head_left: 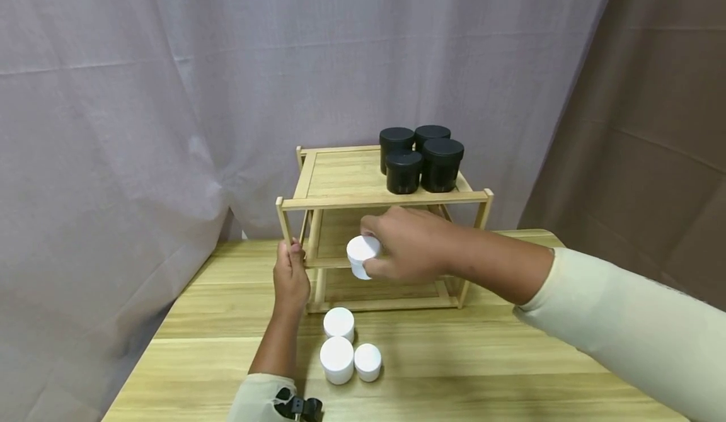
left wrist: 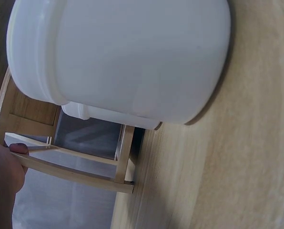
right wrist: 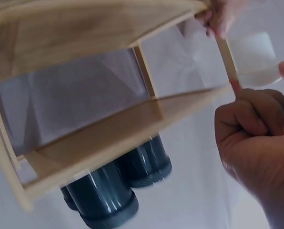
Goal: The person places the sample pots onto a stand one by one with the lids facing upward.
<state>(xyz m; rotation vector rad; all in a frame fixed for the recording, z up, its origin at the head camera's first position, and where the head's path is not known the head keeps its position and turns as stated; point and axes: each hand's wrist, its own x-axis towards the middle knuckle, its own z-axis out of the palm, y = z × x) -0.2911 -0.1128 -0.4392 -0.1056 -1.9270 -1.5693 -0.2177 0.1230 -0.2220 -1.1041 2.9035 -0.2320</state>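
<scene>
My right hand (head_left: 416, 245) pinches a small white lidded jar (head_left: 360, 257) between thumb and fingers. It holds the jar upright in front of the middle shelf of a light wooden three-tier rack (head_left: 340, 173). In the right wrist view, the same white jar (right wrist: 254, 57) sits between the thumb and the index fingertip. My left hand (head_left: 291, 278) grips the rack's front left post, with the thumb against the wood. Three more white jars stand upright on the table before the rack: a back one (head_left: 338, 322), a larger front one (head_left: 337, 359) and a smaller one (head_left: 368, 361).
Several black lidded jars (head_left: 442, 167) stand grouped at the right of the rack's top tier. Under everything is a wooden table (head_left: 499, 359). A grey curtain (head_left: 255, 88) hangs close behind the rack, and a brown cloth (head_left: 641, 113) hangs at the right.
</scene>
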